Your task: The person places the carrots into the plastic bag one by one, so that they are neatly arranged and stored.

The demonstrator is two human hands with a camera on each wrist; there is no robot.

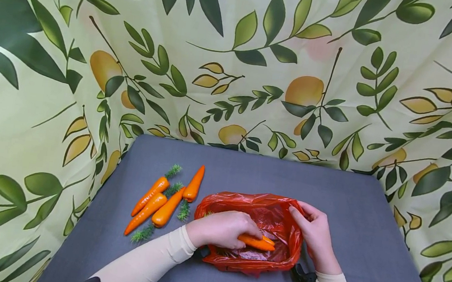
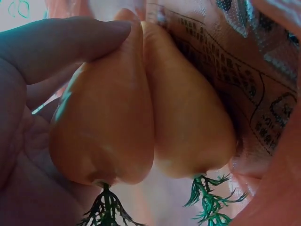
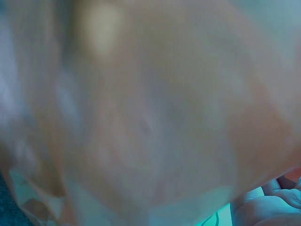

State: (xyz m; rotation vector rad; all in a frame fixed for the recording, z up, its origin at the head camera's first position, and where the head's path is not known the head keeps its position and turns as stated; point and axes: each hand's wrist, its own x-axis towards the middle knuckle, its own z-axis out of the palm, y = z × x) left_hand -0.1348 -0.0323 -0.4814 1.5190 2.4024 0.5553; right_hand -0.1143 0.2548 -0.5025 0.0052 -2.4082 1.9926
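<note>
A red plastic bag (image 1: 294, 246) lies with its mouth open in the head view. My left hand (image 1: 224, 228) reaches into it and grips an orange toy carrot (image 1: 255, 242). In the left wrist view the thumb presses on that carrot (image 2: 106, 127), whose green top hangs down. A second carrot (image 2: 188, 108) lies right beside it, against the printed plastic. At the bag's right side, my right hand (image 1: 317, 235) pinches the rim between thumb and fingers. Blurred plastic (image 3: 150, 117) fills most of the right wrist view, with part of the right hand (image 3: 275, 207) at its lower corner.
Several more carrots (image 1: 168, 206) with green tops lie on the grey table (image 1: 157, 152) left of the bag. A leaf-and-fruit patterned cloth (image 1: 256, 93) hangs behind the table and along its sides. Dark straps (image 1: 306, 276) show near the right wrist.
</note>
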